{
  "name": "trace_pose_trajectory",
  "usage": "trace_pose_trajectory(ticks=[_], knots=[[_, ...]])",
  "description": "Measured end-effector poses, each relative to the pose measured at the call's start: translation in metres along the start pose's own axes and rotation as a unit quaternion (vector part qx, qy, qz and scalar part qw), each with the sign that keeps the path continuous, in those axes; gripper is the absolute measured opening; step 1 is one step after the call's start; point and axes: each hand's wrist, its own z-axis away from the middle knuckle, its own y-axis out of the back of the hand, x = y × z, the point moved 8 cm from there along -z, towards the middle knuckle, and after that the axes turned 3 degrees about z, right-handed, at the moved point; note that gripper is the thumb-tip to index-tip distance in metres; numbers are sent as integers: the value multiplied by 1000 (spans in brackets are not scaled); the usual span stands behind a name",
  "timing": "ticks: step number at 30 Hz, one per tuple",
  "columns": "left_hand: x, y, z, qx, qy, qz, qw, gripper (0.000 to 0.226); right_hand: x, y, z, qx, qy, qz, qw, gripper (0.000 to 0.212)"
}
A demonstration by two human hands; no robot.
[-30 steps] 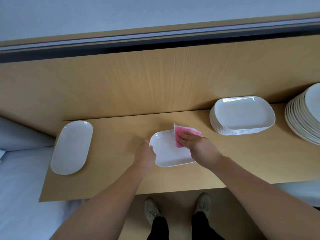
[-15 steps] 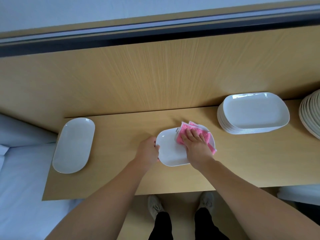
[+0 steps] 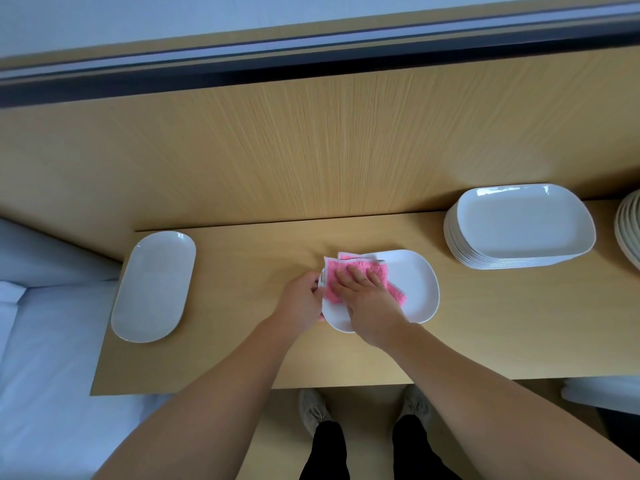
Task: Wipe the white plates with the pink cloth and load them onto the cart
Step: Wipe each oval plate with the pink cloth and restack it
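A white rounded plate lies on the wooden table in front of me. My left hand grips its left rim. A folded pink cloth lies on the left half of the plate, and my right hand presses down on it with flat, spread fingers. A stack of white rectangular plates stands at the right. A single oval white plate lies at the table's left end.
A second stack of round plates is cut off by the right edge. A wooden back panel rises behind the table. White bedding lies to the left. My shoes show below the table's front edge.
My right hand has slid the pink cloth from the plate's right half to its left half, close to my left hand. The left hand still grips the rim.
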Motion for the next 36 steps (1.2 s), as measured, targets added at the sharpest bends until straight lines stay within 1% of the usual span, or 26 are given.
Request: trace_pose_trajectory(ticks=[4, 7, 10, 12, 15, 18, 20, 23, 24, 26, 27, 29, 31, 32, 34, 35, 36], knots=[[-1, 1, -2, -8, 6, 5, 1000, 18, -1, -1, 3, 16, 31, -40, 999, 60], [-2, 1, -3, -10, 1, 28, 1000, 19, -5, -2, 8, 16, 68, -53, 996, 58], [-3, 1, -4, -18, 8, 28, 999, 18, -5, -1, 11, 16, 96, -58, 994, 57], [-2, 2, -5, -19, 12, 15, 1000, 17, -4, 0, 12, 15, 115, -64, 991, 54], [1, 3, -6, -18, 10, -3, 1000, 23, -7, 4, 16, 21, 166, -66, 984, 49], [4, 2, -6, -7, 9, -28, 1000, 21, -7, 3, 22, 10, 203, -61, 977, 34], [4, 2, -7, 4, 8, -47, 999, 20, -6, 4, 27, -2, 213, -99, 972, 27], [5, 2, -8, 11, 11, -67, 998, 19, 0, 8, 36, 12, 210, -139, 968, 21], [6, 2, -8, 13, 12, -75, 997, 19, 2, 10, 39, 28, 204, -146, 968, 24], [5, 1, -9, 18, 16, -94, 995, 20, 2, 15, 42, 57, 187, -136, 971, 39], [4, 1, -9, 19, 17, -100, 995, 20, 0, 13, 44, 60, 176, -116, 976, 45], [3, 2, -11, 25, 18, -111, 993, 21, -2, 6, 47, 85, 144, -44, 985, 45], [5, 2, -12, 29, 15, -126, 991, 24, 2, -2, 48, 62, 91, 15, 994, 51], [7, 2, -12, 27, 10, -132, 991, 24, 4, -8, 47, 38, 75, 28, 996, 56], [10, 0, -12, 19, 1, -137, 990, 24, 5, -18, 48, 10, 70, 31, 997, 68], [11, -1, -12, 14, -1, -137, 990, 24, 7, -20, 47, 9, 75, 24, 997, 72], [11, -2, -11, 8, 3, -132, 991, 24, 8, -19, 47, 11, 83, 25, 996, 70]])
